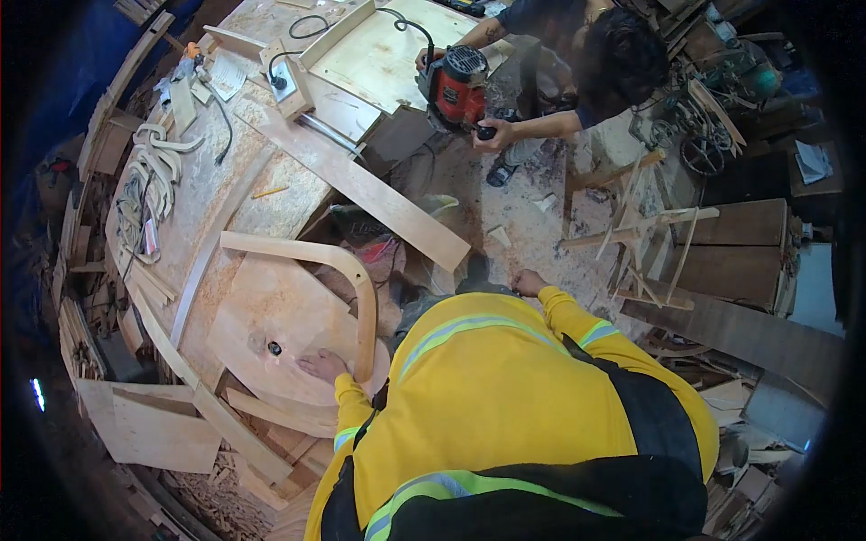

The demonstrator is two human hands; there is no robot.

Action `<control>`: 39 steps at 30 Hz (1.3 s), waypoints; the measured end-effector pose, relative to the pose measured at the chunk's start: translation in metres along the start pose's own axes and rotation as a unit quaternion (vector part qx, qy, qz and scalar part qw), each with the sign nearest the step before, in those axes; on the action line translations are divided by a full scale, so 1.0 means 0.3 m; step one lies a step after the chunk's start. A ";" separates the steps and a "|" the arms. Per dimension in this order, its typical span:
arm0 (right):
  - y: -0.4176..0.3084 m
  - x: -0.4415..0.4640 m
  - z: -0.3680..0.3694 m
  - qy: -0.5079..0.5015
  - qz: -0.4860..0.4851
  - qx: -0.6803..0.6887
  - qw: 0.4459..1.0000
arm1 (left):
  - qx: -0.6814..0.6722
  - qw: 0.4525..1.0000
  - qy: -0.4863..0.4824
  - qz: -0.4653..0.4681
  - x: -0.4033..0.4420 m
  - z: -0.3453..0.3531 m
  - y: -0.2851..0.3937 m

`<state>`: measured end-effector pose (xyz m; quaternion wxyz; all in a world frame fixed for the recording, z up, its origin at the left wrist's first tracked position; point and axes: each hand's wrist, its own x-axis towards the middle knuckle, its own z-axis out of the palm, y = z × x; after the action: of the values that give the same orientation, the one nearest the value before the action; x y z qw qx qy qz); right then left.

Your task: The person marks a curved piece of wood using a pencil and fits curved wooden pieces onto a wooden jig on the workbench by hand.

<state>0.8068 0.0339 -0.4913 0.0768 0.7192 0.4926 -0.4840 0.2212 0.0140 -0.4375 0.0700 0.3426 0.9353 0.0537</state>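
Observation:
My left hand lies flat with its fingers spread on a pale wooden board that has a dark round hole or fitting in it. Close beside that hand, a bent wooden piece, curved like a chair arm, rests across the board. On the right, my right hand hangs low by my body with its fingers curled in, and nothing shows in it. Across from me, a co-worker's hands hold a red and black router by its knobs.
A long plank sticks out past the table's edge. A power outlet box, a pencil and a stack of curved wooden parts lie on the dusty table. A thin wooden frame stands on the floor to the right.

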 end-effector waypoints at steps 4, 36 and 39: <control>0.006 0.000 -0.006 0.005 -0.020 -0.018 1.000 | -0.030 1.000 0.000 -0.004 0.001 0.002 -0.003; 0.002 -0.014 0.005 0.011 -0.001 0.001 1.000 | -0.013 1.000 0.008 0.016 0.004 0.021 -0.023; -0.010 -0.022 0.000 -0.008 0.002 0.009 1.000 | -0.016 1.000 0.005 0.014 0.006 0.017 -0.020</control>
<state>0.8041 0.0312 -0.4853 0.0747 0.7171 0.4860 -0.4939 0.2168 0.0109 -0.4436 0.0696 0.3539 0.9300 0.0711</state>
